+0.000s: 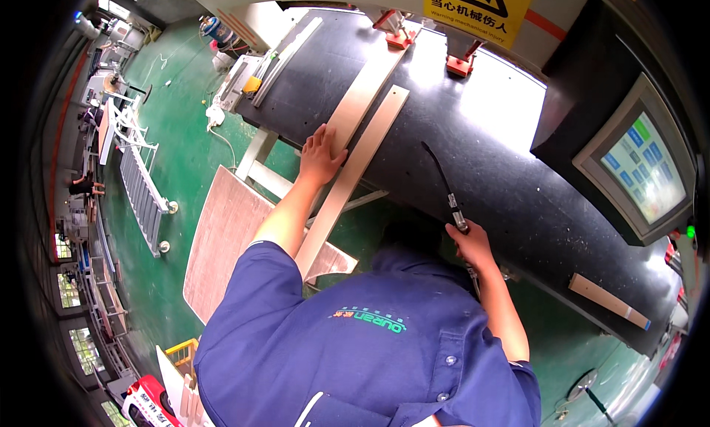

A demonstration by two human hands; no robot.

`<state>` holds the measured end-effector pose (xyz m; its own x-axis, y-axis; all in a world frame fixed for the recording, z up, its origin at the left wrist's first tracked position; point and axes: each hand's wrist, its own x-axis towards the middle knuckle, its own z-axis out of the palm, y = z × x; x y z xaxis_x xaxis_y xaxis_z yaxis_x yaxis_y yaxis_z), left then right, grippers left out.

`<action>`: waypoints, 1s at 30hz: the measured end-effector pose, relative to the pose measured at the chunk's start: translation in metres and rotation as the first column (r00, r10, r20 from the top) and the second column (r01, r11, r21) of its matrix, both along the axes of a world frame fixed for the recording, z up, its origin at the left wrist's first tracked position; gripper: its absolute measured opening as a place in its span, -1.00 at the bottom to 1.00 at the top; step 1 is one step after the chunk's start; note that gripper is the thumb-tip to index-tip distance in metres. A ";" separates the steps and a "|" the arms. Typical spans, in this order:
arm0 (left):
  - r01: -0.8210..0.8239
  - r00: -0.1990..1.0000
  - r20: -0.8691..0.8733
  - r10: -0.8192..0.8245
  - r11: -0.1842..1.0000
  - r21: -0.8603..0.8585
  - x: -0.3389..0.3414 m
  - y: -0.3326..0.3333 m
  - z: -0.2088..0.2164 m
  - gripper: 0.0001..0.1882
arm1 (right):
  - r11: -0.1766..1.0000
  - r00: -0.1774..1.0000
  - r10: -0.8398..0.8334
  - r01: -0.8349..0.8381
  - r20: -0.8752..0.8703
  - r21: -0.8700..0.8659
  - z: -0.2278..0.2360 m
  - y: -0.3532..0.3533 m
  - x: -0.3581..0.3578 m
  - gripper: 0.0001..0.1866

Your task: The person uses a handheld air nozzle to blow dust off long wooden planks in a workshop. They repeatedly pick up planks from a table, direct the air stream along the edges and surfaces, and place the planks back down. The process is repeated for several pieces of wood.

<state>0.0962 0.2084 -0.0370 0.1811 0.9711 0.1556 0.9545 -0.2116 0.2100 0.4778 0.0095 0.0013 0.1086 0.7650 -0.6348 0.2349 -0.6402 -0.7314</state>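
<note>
My left hand [319, 157] lies with its fingers stretched out on a long, light wood board [366, 87]. A second, narrower board [359, 159] runs alongside it on the right, with a small dark hole near its far end. Both boards rest on the black machine table [503, 179] and slant toward me, with the narrower one sticking out past its near edge. In my right hand [473, 246], closed round its grip, is an air blow gun [454, 204]. Its long, curved black nozzle points away over the table, apart from the boards.
Two red clamp feet [459, 66] hang at the table's far side under the machine beam. A touchscreen panel [642, 161] juts in at right. One short wood strip [609, 301] lies at the near right edge. A wood-faced panel [224, 238] stands low at left, near a grey roller conveyor [142, 194].
</note>
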 end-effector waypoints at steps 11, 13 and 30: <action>-0.007 0.999 -0.047 0.005 1.000 -0.025 -0.004 0.000 -0.005 -0.23 | 0.997 0.999 0.031 -0.033 0.040 0.069 -0.002 -0.006 0.027 -0.61; -0.005 0.999 -0.049 0.003 1.000 -0.025 -0.005 0.002 -0.005 -0.24 | 0.998 0.999 0.035 -0.036 0.021 0.053 -0.002 -0.007 0.031 -0.61; -0.235 0.972 -0.010 0.236 0.964 -0.127 0.017 -0.019 0.002 -0.36 | 0.979 0.981 0.191 -0.189 0.026 -0.072 -0.005 -0.003 0.023 -0.68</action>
<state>0.1131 0.1896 -0.0346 -0.0556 0.9980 0.0297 0.9730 0.0475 0.2258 0.5004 0.0061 -0.0034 -0.0134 0.7282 -0.6852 0.3800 -0.6301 -0.6772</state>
